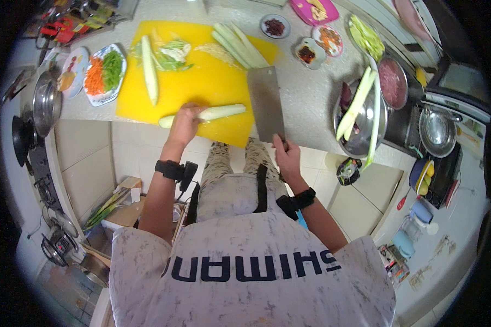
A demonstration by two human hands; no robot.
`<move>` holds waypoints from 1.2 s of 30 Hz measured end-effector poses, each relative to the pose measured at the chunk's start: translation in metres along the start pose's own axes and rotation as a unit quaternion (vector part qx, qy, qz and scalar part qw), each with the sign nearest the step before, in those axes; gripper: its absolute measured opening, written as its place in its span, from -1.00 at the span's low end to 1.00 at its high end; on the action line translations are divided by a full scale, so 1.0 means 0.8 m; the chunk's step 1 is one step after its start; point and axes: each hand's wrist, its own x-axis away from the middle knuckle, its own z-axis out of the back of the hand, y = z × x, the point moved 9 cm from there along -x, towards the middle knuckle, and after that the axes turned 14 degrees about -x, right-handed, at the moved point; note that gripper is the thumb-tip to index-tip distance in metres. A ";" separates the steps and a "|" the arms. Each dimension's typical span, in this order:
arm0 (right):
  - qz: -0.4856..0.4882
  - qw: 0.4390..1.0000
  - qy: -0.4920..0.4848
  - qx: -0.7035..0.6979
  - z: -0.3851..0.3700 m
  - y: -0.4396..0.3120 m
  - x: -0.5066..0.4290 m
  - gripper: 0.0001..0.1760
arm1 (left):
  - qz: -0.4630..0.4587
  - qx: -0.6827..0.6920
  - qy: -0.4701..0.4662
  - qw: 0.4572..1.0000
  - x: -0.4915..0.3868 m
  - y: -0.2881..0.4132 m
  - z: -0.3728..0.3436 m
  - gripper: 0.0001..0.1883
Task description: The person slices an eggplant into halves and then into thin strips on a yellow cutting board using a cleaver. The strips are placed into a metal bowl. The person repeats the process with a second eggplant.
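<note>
My left hand is closed around a pale green peeled stalk vegetable lying near the front edge of a yellow cutting board. In my right hand is the handle of a broad cleaver, its blade reaching over the board's right edge. Another long peeled piece lies on the board's left part. Several pale green lengths lie together at its back right. Between them are a heap of green and white scraps and some pale shreds.
Left of the board stand a plate of shredded carrot and green vegetable and an oval plate. Small dishes and a pink basket stand at the back right. Farther right, a steel bowl holds long stalks beside a bowl of meat.
</note>
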 end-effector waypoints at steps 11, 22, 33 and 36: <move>-0.132 0.988 -0.031 -0.072 -0.013 0.037 0.012 -0.52 | -0.101 -0.085 0.107 0.986 0.010 0.049 -0.007 -0.58; -0.141 0.987 -0.016 -0.074 -0.020 0.057 0.009 -0.50 | -0.110 -0.058 0.117 0.985 0.006 0.044 -0.020 -0.59; -0.174 0.974 -0.066 -0.128 -0.048 0.064 0.002 -0.49 | -0.110 -0.045 0.119 0.986 0.003 0.044 -0.020 -0.59; -0.176 0.972 -0.075 -0.133 -0.057 0.063 0.000 -0.49 | -0.106 -0.041 0.117 0.987 0.004 0.043 -0.021 -0.59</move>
